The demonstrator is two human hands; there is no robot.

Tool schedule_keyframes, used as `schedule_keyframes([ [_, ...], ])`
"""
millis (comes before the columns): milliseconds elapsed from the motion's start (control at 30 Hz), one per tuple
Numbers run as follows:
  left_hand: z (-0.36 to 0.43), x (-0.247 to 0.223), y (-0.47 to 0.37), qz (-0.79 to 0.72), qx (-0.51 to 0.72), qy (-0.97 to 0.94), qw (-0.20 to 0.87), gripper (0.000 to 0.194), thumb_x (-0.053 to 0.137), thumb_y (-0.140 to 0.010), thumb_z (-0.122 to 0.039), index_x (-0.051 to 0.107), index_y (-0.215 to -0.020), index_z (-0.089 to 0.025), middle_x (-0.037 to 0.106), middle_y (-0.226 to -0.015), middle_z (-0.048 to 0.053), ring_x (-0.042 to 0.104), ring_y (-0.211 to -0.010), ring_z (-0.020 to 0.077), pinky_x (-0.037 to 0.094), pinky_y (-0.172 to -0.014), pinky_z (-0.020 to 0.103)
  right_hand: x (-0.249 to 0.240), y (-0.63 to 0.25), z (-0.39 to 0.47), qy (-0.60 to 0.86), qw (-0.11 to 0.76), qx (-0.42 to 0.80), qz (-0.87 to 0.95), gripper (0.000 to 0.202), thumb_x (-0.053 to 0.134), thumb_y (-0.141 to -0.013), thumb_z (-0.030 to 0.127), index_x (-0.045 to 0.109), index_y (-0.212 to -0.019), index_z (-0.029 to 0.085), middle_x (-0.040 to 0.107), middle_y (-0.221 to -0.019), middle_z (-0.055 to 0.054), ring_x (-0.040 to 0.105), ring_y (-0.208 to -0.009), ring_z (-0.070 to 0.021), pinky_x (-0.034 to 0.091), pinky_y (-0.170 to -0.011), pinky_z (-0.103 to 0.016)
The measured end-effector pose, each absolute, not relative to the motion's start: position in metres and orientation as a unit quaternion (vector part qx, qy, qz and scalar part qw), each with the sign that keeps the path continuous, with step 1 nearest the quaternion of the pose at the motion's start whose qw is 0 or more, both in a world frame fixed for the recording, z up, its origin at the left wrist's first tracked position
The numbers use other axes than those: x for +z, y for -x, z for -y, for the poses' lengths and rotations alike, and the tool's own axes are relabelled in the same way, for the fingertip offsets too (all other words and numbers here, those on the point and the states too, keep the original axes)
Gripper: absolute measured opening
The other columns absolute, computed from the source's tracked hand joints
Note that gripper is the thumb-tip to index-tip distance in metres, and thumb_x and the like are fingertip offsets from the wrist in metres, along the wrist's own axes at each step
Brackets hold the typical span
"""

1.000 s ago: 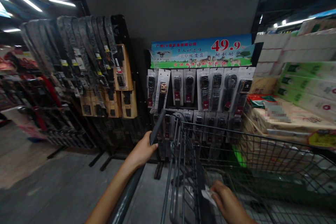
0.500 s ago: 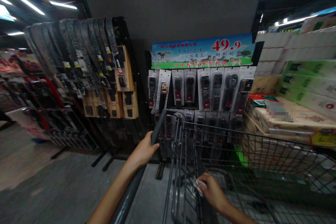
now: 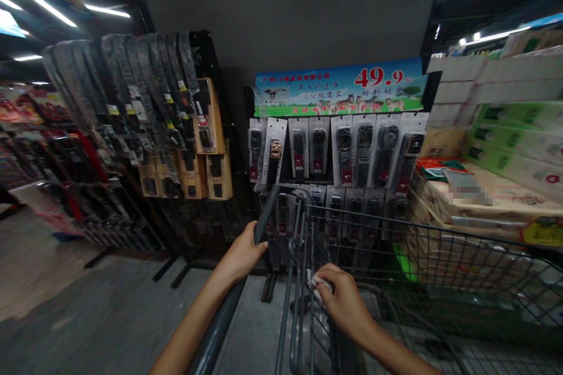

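Dark grey metal wire is forming the shopping cart (image 3: 417,223), whose basket is running out of view at the right and bottom edges. Its smooth, dark grey tubular handle bar (image 3: 220,328) is slanting up from the bottom edge; the near end is being cut off there.

Left hand (image 3: 243,253): closing around the upper part of the handle bar, thumb showing on the right; the bar is hiding most of the other fingers.

Right hand (image 3: 343,293): pinching a small, white, crumpled wipe (image 3: 315,282) between thumb and fingers, right beside the upright cart wires. The fingers are covering much of the wipe — paper or cloth, cannot tell. Whether it is pressing on a wire is also unclear. Both forearms are leaving the view at the bottom.

Behind, black belts in clear plastic packs (image 3: 344,149) are hanging below a blue-and-green printed sign (image 3: 338,87) reading 49.9; the cart's wires are partly screening the lower rows. At right, a pixelated patch is masking part of the stacked beige plastic-wrapped packs (image 3: 497,211) — details unreadable.
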State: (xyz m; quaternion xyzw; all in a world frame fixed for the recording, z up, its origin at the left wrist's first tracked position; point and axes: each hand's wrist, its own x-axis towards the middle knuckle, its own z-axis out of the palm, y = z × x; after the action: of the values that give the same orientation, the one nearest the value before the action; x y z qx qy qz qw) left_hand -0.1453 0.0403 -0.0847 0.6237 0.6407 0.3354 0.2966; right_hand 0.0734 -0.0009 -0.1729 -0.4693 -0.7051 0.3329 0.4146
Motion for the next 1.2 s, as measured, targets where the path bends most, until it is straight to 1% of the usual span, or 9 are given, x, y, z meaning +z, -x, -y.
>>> schedule_keyframes([
  [267,-0.039,-0.089,0.147,-0.631,0.348,-0.623,0.305,0.046,0.053,-0.07,-0.024,0.046,-0.114,-0.012,0.058,-0.08,0.004,0.058,-0.077,0.019,0.048,-0.074,0.03,-0.19,-0.082,0.005,0.476,0.357,0.279,0.754,0.022,0.041,-0.078,0.008,0.061,-0.073,0.017,0.06,-0.078,-0.004,0.056,-0.076,-0.0147,0.039,-0.069,-0.023],
  [500,-0.039,-0.089,0.146,-0.635,0.348,-0.621,0.3,0.046,0.054,-0.069,-0.024,0.047,-0.113,-0.013,0.058,-0.081,0.004,0.058,-0.075,0.0188,0.048,-0.074,0.03,-0.248,-0.106,0.012,0.54,0.242,0.255,0.765,0.024,0.039,-0.08,0.008,0.06,-0.075,0.017,0.06,-0.082,-0.006,0.058,-0.078,-0.0157,0.041,-0.071,-0.024],
  [567,-0.038,-0.088,0.146,-0.633,0.347,-0.623,0.301,0.045,0.054,-0.069,-0.024,0.047,-0.112,-0.013,0.058,-0.08,0.003,0.058,-0.076,0.019,0.048,-0.074,0.03,-0.26,-0.112,0.014,0.541,0.229,0.257,0.767,0.025,0.038,-0.081,0.008,0.061,-0.077,0.017,0.061,-0.085,-0.007,0.059,-0.08,-0.0155,0.041,-0.073,-0.024],
  [667,-0.038,-0.088,0.145,-0.634,0.344,-0.624,0.3,0.044,0.053,-0.07,-0.023,0.047,-0.113,-0.013,0.057,-0.078,0.003,0.058,-0.079,0.0193,0.047,-0.075,0.03,-0.265,-0.114,0.014,0.539,0.23,0.252,0.77,0.028,0.036,-0.081,0.006,0.062,-0.079,0.017,0.061,-0.087,-0.007,0.06,-0.083,-0.0155,0.041,-0.075,-0.023],
  [767,-0.037,-0.087,0.145,-0.637,0.341,-0.624,0.298,0.045,0.052,-0.071,-0.023,0.046,-0.114,-0.013,0.057,-0.078,0.002,0.058,-0.08,0.0195,0.047,-0.076,0.03,-0.263,-0.112,0.012,0.555,0.192,0.222,0.779,0.027,0.038,-0.081,0.007,0.063,-0.081,0.016,0.063,-0.087,-0.009,0.06,-0.084,-0.0167,0.042,-0.073,-0.023],
  [833,-0.037,-0.087,0.145,-0.639,0.341,-0.622,0.298,0.045,0.052,-0.071,-0.023,0.046,-0.115,-0.013,0.057,-0.078,0.003,0.058,-0.08,0.0195,0.047,-0.076,0.03,-0.263,-0.113,0.01,0.563,0.151,0.199,0.788,0.027,0.039,-0.08,0.006,0.064,-0.082,0.016,0.064,-0.089,-0.01,0.061,-0.083,-0.0169,0.042,-0.072,-0.023],
  [933,-0.036,-0.086,0.145,-0.639,0.337,-0.624,0.298,0.045,0.052,-0.071,-0.021,0.046,-0.115,-0.013,0.058,-0.079,0.003,0.058,-0.081,0.0194,0.047,-0.077,0.03,-0.271,-0.125,0.009,0.552,0.102,0.172,0.81,0.03,0.042,-0.073,0.001,0.065,-0.082,0.017,0.067,-0.09,-0.01,0.063,-0.083,-0.0172,0.042,-0.073,-0.023],
  [1033,-0.035,-0.086,0.145,-0.641,0.332,-0.625,0.297,0.044,0.051,-0.072,-0.021,0.046,-0.115,-0.013,0.058,-0.078,0.003,0.058,-0.082,0.0195,0.047,-0.078,0.03,-0.278,-0.145,0.006,0.548,0.125,0.165,0.81,0.035,0.043,-0.068,0.0,0.066,-0.088,0.017,0.067,-0.093,-0.011,0.062,-0.086,-0.0194,0.042,-0.077,-0.026],
  [1200,-0.035,-0.084,0.144,-0.644,0.331,-0.625,0.292,0.042,0.051,-0.072,-0.02,0.046,-0.114,-0.013,0.058,-0.078,0.003,0.059,-0.083,0.0198,0.047,-0.078,0.031,-0.268,-0.153,-0.01,0.592,0.287,0.242,0.713,0.023,0.043,-0.077,0.016,0.066,-0.076,0.016,0.066,-0.081,-0.009,0.061,-0.079,-0.0203,0.044,-0.073,-0.029],
])
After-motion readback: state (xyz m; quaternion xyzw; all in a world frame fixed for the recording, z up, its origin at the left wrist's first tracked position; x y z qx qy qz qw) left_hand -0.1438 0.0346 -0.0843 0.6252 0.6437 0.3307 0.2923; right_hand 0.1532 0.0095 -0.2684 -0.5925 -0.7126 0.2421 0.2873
